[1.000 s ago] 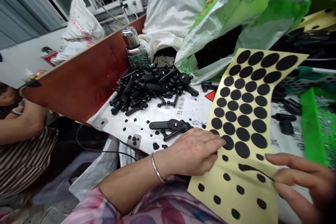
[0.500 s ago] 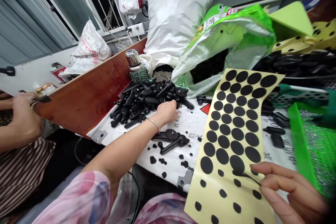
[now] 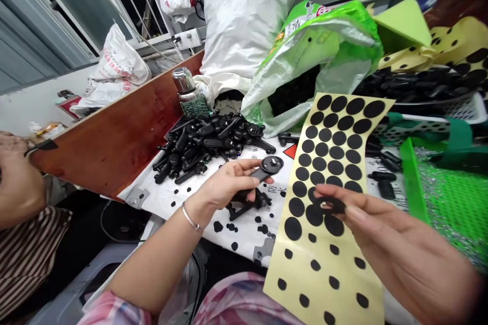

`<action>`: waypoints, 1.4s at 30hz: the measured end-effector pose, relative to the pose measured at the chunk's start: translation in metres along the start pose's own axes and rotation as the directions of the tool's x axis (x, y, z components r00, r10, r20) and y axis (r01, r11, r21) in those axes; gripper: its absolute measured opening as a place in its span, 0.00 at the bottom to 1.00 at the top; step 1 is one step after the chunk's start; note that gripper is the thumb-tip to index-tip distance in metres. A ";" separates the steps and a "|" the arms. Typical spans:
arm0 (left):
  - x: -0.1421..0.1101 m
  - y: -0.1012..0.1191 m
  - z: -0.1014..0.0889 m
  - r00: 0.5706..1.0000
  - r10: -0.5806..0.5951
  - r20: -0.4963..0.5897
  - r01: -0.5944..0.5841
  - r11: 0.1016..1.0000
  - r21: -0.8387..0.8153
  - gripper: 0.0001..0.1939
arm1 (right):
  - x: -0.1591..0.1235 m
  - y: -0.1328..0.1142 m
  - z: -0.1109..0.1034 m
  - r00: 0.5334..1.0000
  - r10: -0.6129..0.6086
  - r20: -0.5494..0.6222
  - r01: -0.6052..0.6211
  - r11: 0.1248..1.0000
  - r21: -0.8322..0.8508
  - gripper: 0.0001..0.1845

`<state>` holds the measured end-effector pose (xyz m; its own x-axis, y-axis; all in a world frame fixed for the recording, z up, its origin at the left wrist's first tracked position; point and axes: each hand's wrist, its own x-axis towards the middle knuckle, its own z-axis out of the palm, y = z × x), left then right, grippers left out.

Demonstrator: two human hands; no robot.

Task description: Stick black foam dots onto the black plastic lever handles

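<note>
In my left hand (image 3: 224, 183) is a black plastic part (image 3: 271, 165) with a round recessed end and a handle-like arm, its round end facing up. My right hand (image 3: 396, 244) pinches a black round sticker (image 3: 331, 205) between thumb and fingers, over the yellow sticker sheet (image 3: 282, 284). Rows of black discs cover the sheet's upper half; small black dots are scattered on its lower part. Just below my left hand lie more black parts (image 3: 251, 205) on the white table covering. A heap of similar black parts (image 3: 206, 144) lies beyond the hand.
A brown board (image 3: 114, 142) edges the table at left, with a steel flask (image 3: 186, 91) beside it. Behind stand a white sack (image 3: 247, 20) and an open green bag (image 3: 343, 35). A green basket of screws (image 3: 438, 203) is at right. Another person's arm (image 3: 19, 183) shows far left.
My left hand has drawn back from the heap and now holds a black part. My right hand has moved left and up with the sticker, which is now off the sheet.
</note>
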<state>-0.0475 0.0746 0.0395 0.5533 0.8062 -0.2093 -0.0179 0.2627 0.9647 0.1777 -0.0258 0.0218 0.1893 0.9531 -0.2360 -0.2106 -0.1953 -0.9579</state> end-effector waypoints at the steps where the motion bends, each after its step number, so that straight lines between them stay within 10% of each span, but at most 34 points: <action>1: -0.005 -0.001 0.007 1.000 0.014 0.027 -0.014 1.000 -0.019 0.27 | 0.001 -0.008 0.007 0.998 0.051 0.022 -0.052 0.998 0.042 0.25; 12: -0.017 -0.011 0.045 0.994 0.103 -0.047 -0.096 0.985 0.140 0.31 | 0.007 -0.028 0.027 0.975 0.121 0.187 -0.139 0.987 0.085 0.17; 42: -0.018 -0.032 0.051 0.951 0.295 -0.091 -0.254 0.915 0.313 0.21 | 0.013 -0.017 0.027 0.977 0.107 0.183 -0.129 0.985 0.113 0.13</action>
<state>-0.0146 0.0248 0.0209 0.4455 0.8925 0.0706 0.1040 -0.1299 0.9861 0.1575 -0.0041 0.0393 -0.0131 0.9528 -0.3034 -0.3406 -0.2895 -0.8945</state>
